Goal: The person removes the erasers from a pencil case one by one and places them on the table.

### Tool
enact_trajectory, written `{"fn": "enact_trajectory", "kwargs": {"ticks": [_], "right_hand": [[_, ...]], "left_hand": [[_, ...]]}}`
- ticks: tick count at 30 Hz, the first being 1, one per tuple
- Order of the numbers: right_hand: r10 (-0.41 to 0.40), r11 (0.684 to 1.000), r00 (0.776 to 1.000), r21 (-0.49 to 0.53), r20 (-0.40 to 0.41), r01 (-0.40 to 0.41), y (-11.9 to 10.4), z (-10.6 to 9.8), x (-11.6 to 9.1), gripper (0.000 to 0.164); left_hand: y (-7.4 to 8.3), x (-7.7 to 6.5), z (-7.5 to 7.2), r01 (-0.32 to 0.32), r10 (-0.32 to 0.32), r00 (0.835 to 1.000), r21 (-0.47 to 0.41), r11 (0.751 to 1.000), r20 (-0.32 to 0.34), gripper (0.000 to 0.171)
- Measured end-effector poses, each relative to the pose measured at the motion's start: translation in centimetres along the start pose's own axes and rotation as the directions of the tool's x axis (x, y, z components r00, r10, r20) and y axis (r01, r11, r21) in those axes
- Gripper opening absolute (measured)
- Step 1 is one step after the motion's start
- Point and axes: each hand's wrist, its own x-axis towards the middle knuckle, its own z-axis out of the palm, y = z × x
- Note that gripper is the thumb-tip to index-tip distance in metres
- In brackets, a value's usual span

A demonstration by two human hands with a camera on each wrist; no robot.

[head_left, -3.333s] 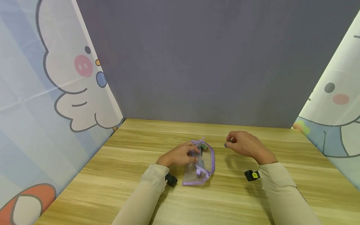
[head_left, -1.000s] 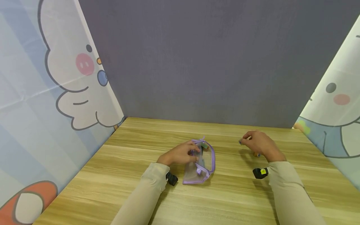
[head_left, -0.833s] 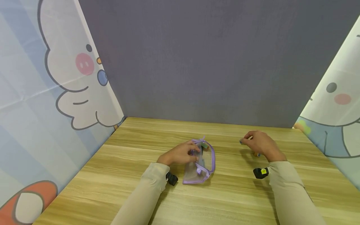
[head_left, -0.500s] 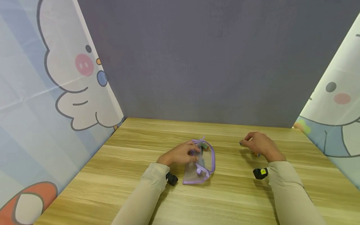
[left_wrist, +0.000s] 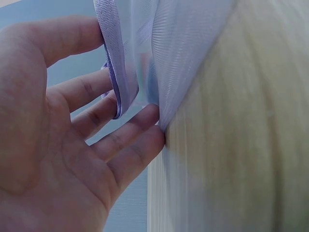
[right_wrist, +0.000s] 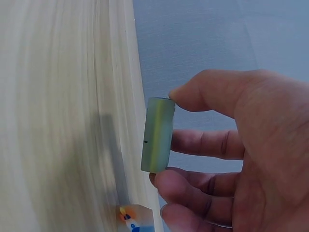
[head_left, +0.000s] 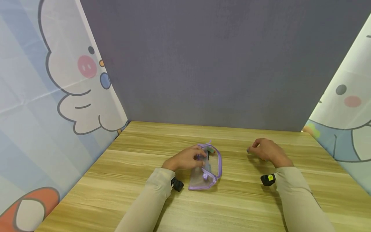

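My left hand (head_left: 185, 159) holds the purple-trimmed mesh pouch (head_left: 199, 181) by its mouth. In the left wrist view, the thumb and fingers lie on either side of the purple trim (left_wrist: 112, 41), and the lower fingertips touch the mesh near the table. A green item (head_left: 210, 150) shows inside the pouch. To the right, my right hand (head_left: 268, 150) pinches a small green block with a yellow stripe (right_wrist: 158, 135) by its ends, thumb and fingers apart. The kind of block is one thing I cannot tell.
A small orange-and-blue piece (right_wrist: 136, 220) lies below the right hand in the right wrist view. The wood-grain table (head_left: 232, 206) ends at a grey panel (head_left: 214, 64) at the back. Cartoon-printed cloths (head_left: 23, 129) hang at both sides.
Over three seconds my right hand has moved right, away from the pouch. Lately it has come slightly nearer to me and covers the orange-and-blue piece in the head view. The left hand stays put.
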Motion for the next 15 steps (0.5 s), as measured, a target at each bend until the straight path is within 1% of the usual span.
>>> {"fn": "enact_trajectory", "kwargs": {"ticks": [6,11,15], "right_hand": [[-0.003,0.999,1.000,-0.036,-0.013,0.002,0.14,0.38,0.34,0.039],[0.002,0.999,1.000,-0.044,-0.009,-0.003,0.34,0.63,0.49,0.040],[0.006,0.999,1.000,-0.048,-0.006,-0.006,0.26,0.59,0.37,0.040]], "left_hand": [[0.09,-0.13,-0.06,0.003,-0.003,1.000,-0.012,1.000,0.003,0.036],[0.36,-0.33,-0.16,0.014,-0.013,1.000,-0.016,1.000,0.009,0.037],[0.34,-0.25,-0.13,0.005,-0.005,1.000,-0.011,1.000,0.004,0.037]]}}
